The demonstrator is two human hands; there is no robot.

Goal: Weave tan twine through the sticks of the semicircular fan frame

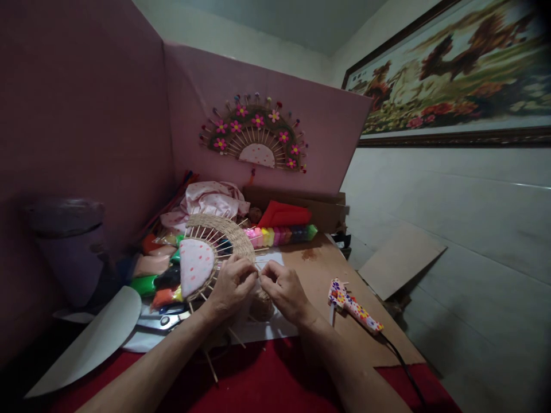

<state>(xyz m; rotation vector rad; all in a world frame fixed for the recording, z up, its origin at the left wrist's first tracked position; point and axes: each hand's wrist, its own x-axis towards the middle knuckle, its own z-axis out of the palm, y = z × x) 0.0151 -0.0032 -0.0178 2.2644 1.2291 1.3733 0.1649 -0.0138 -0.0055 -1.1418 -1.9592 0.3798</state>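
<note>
A half-round fan (230,232) of thin wooden sticks, with a broad band of woven twine, stands tilted in front of me. Its inner half-disc (197,267) is covered in white cloth with pink dots. My left hand (235,284) is closed on the lower right end of the twine band. Close beside it, my right hand (286,289) pinches what looks like the loose twine; the fingertips nearly touch and hide most of it. Below both hands lies a brown ball of twine (261,307), partly covered.
A flower-patterned glue gun (355,310) lies on cardboard (314,275) at right, its cord trailing forward. Scissors (166,321), a white card piece (94,338) and coloured clay packets (150,267) are at left. A finished flowered fan (257,135) hangs on the pink board behind.
</note>
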